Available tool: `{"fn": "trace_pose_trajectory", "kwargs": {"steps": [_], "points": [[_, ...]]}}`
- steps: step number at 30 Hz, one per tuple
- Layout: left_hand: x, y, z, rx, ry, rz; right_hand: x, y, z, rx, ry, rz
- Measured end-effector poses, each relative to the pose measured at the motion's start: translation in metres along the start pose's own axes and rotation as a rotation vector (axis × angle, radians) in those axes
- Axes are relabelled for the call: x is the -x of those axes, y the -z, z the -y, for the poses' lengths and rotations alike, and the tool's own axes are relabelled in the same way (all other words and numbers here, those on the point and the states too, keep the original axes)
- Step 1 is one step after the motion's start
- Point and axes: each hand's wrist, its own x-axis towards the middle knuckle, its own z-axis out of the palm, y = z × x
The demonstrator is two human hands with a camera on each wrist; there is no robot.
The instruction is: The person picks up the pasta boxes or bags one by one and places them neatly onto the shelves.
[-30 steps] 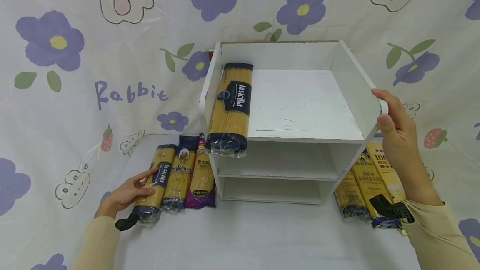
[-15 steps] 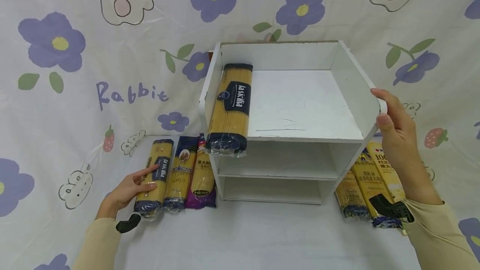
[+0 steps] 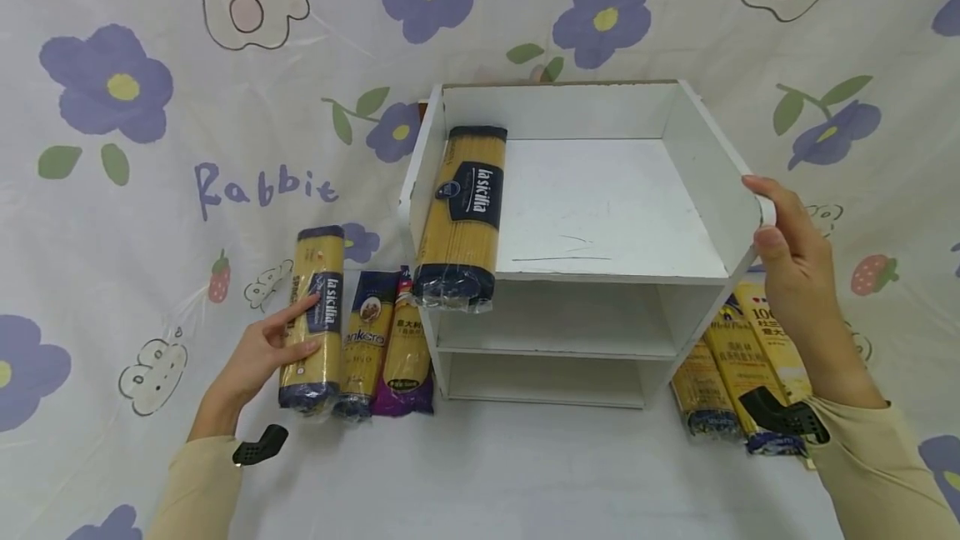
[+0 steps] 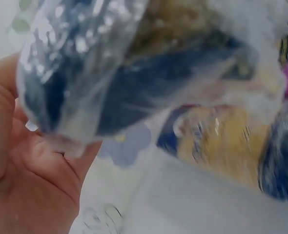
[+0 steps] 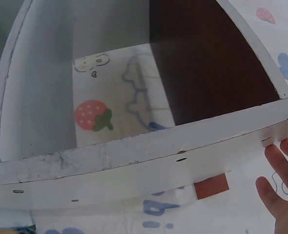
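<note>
My left hand [image 3: 251,361] holds a yellow pack of spaghetti [image 3: 318,325] with dark blue ends and a "la sicilia" label, thumb and fingers about its sides. The pack is raised and upright-leaning, left of the shelf. In the left wrist view its clear-wrapped blue end [image 4: 134,92] fills the top, blurred, beside the palm [image 4: 36,180]. My right hand [image 3: 802,273] grips the front edge of the right side panel of a white shelf unit [image 3: 600,198]. The right wrist view catches fingertips [image 5: 275,155] against that panel. A matching spaghetti pack [image 3: 465,219] lies on the top shelf, against its left wall.
Left of the shelf lie a blue-ended pasta pack [image 3: 363,348] and a purple-ended pasta pack [image 3: 406,348]. Several more yellow pasta packs [image 3: 738,365] lie at its right, under my right forearm. Two lower shelf levels [image 3: 555,319] face forward. A flower-printed cloth [image 3: 262,107] hangs behind.
My left hand has raised the spaghetti pack from beside the other packs, first slightly, then higher and more upright. My right hand stays on the shelf panel.
</note>
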Motion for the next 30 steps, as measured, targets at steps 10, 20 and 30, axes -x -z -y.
{"fn": "trace_pose_trajectory", "kwargs": {"steps": [10,20,30], "points": [[0.009,-0.018,-0.057,0.037,-0.104,-0.041,0.0,0.0,0.001,0.01,-0.001,0.008],[0.024,-0.035,-0.114,0.084,-0.21,-0.081,-0.001,0.0,-0.001,0.003,0.04,0.01],[0.044,-0.053,-0.144,0.151,-0.346,-0.062,-0.001,0.0,-0.001,0.002,-0.001,-0.007]]}}
